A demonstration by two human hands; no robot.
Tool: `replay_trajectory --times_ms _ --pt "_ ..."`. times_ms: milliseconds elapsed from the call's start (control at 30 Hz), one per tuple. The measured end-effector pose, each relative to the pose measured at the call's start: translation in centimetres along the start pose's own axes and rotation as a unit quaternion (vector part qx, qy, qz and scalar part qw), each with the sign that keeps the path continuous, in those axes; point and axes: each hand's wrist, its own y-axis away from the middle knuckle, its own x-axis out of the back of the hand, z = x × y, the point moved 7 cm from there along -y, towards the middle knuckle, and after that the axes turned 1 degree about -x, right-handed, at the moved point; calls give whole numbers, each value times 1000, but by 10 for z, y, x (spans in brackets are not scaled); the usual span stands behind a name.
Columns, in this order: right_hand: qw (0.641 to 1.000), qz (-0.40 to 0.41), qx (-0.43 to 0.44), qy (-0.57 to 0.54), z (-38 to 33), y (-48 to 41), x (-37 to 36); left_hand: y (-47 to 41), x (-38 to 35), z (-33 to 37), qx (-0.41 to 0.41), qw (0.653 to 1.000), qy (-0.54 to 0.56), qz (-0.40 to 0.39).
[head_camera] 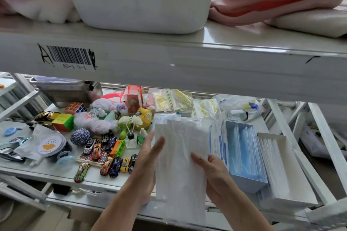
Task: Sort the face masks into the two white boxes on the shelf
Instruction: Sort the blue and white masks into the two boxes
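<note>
Person's standing at a metal shelf [56,171] with both hands on a stack of white face masks in clear wrappers [180,157], holding it up just over the front edge. Left hand [148,163] is flat against the stack's left side, fingers stretched up along it. Right hand [212,172] grips the right edge, thumb lying across the front. Just right of the stack sit two open white boxes: the nearer one [244,155] is packed with blue masks, the far one [281,170] has white ones. Left side of the shelf is a mess of toy cars [110,163], puzzle cubes [62,121] and yarn [93,123].
</note>
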Motion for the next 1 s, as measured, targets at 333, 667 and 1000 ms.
replay_trajectory --times_ms 333,667,1000 --pt "899 -55 300 314 -116 -19 -87 -61 -24 70 -122 989 -84 -2" --pt "911 12 271 309 -93 -58 -52 -97 -9 44 -133 982 -131 -18" --pt "951 56 149 264 -44 -98 -27 -111 -10 -6 -43 995 -85 -10"
